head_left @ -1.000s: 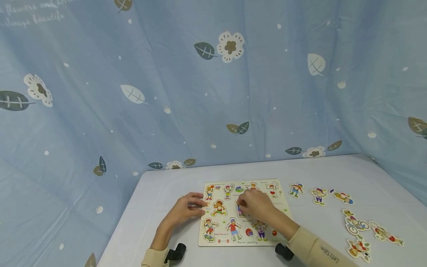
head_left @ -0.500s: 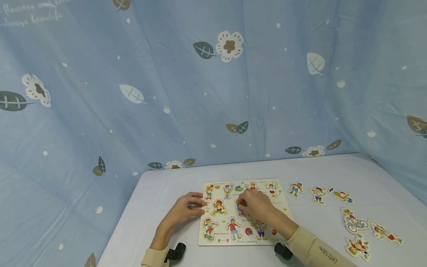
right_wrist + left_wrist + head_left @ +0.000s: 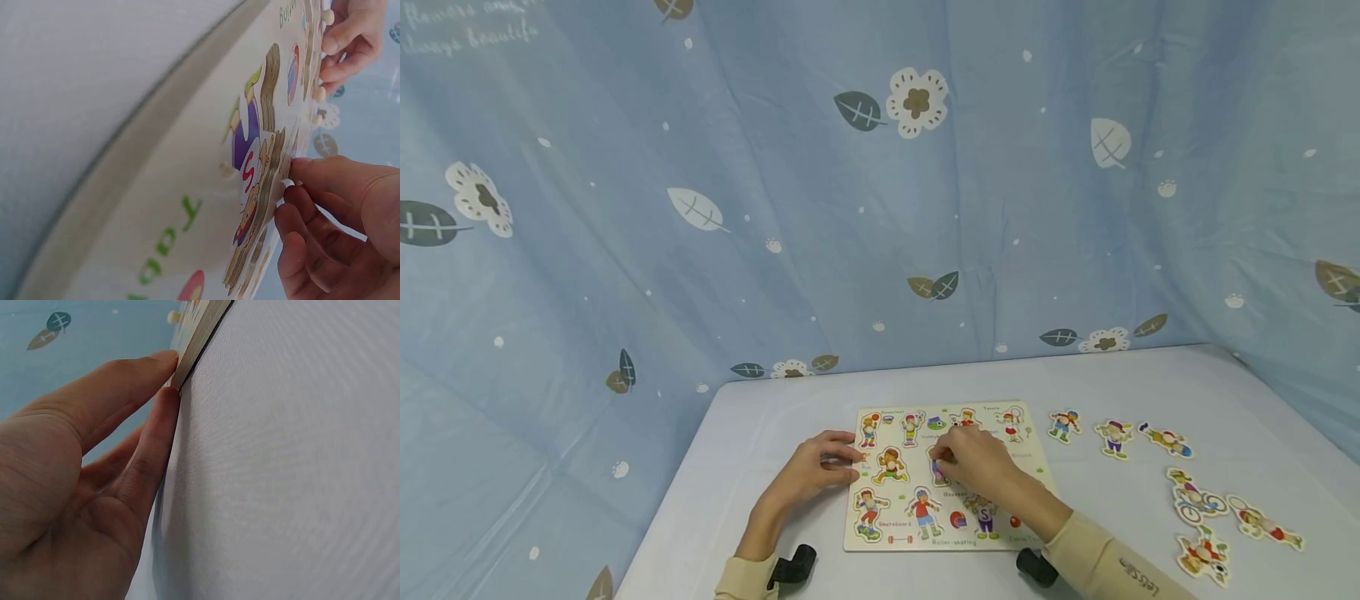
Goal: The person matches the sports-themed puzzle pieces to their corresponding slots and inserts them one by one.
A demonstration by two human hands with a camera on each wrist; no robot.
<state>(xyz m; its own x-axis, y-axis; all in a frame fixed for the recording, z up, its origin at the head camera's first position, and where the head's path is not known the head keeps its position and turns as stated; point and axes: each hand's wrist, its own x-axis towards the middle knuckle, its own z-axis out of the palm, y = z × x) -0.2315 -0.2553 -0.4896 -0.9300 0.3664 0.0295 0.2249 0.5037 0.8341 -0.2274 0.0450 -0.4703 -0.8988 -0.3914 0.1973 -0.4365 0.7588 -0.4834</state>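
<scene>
A pale wooden peg puzzle board printed with sports figures lies on the table. My right hand is over its middle, thumb and fingers pinching a puzzle piece with purple trousers; the hand covers much of it. In the right wrist view the fingertips meet close above the board. My left hand lies at the board's left side, its nearly straight fingers touching the edge. Several figure pieces sit on the board, among them a runner, a skateboarder and a roller skater.
Loose pieces lie on the white table right of the board: a blue-and-green figure, a purple-trousered one, a cyclist, a tennis player, a footballer and another figure. A blue patterned curtain hangs behind.
</scene>
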